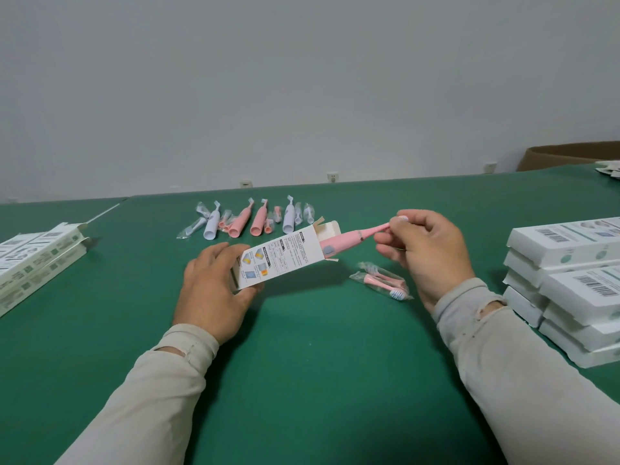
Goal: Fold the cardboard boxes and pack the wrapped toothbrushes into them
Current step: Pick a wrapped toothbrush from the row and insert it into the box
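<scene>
Gripping box (285, 256) in left hand (211, 290), right hand (426, 253) pinching pink toothbrush (355, 238) half inside; green table (302, 364), grey wall (302, 78)

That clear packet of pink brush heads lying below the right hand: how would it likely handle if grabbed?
The packet of brush heads is probably light and crinkly, its glossy film likely slippery. The loose heads inside may shift; lying flat on the green table, it seems unlikely to roll.

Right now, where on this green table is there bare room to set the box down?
Bare table between the two sleeves, and left of the left hand up to the flat boxes. Crowded: toothbrush row behind, wrapped brush heads, packed stack on the right.
</scene>
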